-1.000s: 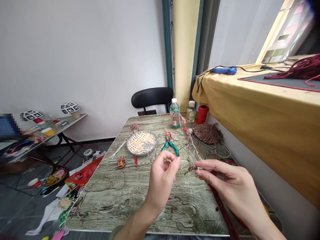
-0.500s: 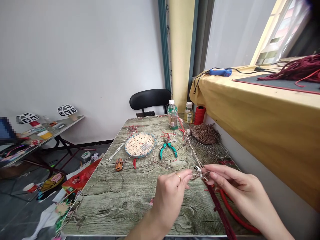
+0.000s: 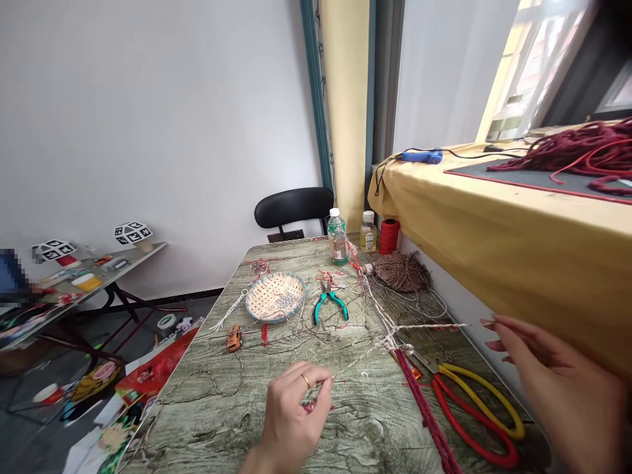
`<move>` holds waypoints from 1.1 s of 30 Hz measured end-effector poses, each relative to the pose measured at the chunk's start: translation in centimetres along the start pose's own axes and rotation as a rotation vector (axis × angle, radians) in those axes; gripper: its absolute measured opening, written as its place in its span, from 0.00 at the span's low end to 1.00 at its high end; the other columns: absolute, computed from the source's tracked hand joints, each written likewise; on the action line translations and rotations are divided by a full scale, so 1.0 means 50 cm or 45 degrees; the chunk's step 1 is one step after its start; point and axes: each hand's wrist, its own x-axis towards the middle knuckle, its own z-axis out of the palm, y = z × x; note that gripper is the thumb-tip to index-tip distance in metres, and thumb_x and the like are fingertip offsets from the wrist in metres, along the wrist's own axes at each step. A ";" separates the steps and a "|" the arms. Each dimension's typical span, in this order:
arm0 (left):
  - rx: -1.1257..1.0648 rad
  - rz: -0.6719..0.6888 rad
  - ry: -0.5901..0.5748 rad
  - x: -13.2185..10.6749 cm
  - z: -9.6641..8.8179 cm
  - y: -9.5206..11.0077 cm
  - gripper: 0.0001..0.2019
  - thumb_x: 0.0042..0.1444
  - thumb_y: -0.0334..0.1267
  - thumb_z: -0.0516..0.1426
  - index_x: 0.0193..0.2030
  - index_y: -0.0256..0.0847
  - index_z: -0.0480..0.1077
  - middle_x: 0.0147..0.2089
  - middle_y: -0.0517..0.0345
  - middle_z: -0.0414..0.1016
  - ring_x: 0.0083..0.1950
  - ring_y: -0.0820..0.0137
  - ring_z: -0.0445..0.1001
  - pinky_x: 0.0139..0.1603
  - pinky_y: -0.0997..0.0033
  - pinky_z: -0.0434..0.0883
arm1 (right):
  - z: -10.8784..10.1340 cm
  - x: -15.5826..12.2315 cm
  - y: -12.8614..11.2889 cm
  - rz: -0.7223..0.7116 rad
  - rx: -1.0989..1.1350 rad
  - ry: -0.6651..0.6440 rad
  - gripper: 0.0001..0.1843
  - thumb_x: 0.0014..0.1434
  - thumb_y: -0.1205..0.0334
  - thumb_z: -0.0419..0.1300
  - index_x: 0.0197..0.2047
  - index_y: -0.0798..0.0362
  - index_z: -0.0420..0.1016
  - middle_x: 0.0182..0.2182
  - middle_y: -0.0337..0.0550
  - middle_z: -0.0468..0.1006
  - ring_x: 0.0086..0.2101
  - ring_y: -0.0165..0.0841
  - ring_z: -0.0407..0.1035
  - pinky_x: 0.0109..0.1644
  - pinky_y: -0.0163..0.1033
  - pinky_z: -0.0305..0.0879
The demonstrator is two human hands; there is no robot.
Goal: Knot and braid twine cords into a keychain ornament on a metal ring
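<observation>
My left hand (image 3: pixel 301 401) pinches one end of a thin twisted cord (image 3: pixel 356 361) near the front of the table. Out to the right, my right hand (image 3: pixel 538 368) pinches another strand (image 3: pixel 434 326), which runs taut and nearly level. Both strands meet at a pale knot (image 3: pixel 390 339) in the middle. A dark red braided cord (image 3: pixel 427 421) runs from the knot toward me, and lighter cords lead back toward the bottle. Scissors (image 3: pixel 476 401) with one red and one yellow handle lie beside the braid, below my right hand.
A woven basket (image 3: pixel 259 306) holds small beads. Teal-handled pliers (image 3: pixel 330 306), an orange toy car (image 3: pixel 234 338), a bottle (image 3: pixel 338 240), a red thread spool (image 3: pixel 389 237) and a brown cord bundle (image 3: pixel 402 271) are farther back. A yellow-draped higher table (image 3: pixel 474 217) borders the right.
My hands have moved apart from the knot, the left toward me and leftward, the right outward. The strands are now stretched and the scissors show. The view has shifted slightly.
</observation>
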 end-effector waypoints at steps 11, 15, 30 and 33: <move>-0.854 -0.711 -0.247 0.147 0.088 0.020 0.12 0.53 0.42 0.50 0.36 0.35 0.66 0.37 0.51 0.73 0.20 0.75 0.69 0.22 0.74 0.65 | 0.114 0.004 -0.085 -0.044 0.374 -0.796 0.23 0.57 0.51 0.48 0.48 0.56 0.71 0.24 0.42 0.76 0.23 0.33 0.69 0.27 0.37 0.67; -1.010 -0.771 -0.169 0.182 0.136 0.013 0.08 0.50 0.39 0.52 0.35 0.36 0.63 0.34 0.56 0.70 0.18 0.81 0.66 0.18 0.80 0.61 | 0.173 0.006 -0.098 -0.038 0.574 -1.026 0.20 0.53 0.58 0.55 0.49 0.55 0.70 0.43 0.47 0.75 0.27 0.31 0.70 0.30 0.38 0.69; -1.117 -0.774 -0.212 0.177 0.134 0.036 0.15 0.54 0.48 0.48 0.35 0.36 0.62 0.32 0.55 0.72 0.14 0.82 0.62 0.14 0.80 0.57 | 0.132 0.027 -0.103 0.060 0.745 -1.024 0.14 0.55 0.52 0.56 0.34 0.56 0.71 0.25 0.38 0.73 0.21 0.26 0.65 0.24 0.31 0.60; -1.084 -0.734 -0.224 0.174 0.136 0.042 0.15 0.50 0.49 0.53 0.34 0.37 0.63 0.28 0.59 0.71 0.14 0.80 0.62 0.15 0.78 0.59 | 0.116 0.024 -0.124 0.023 0.721 -0.990 0.14 0.55 0.52 0.56 0.33 0.56 0.70 0.23 0.37 0.71 0.22 0.26 0.64 0.24 0.31 0.60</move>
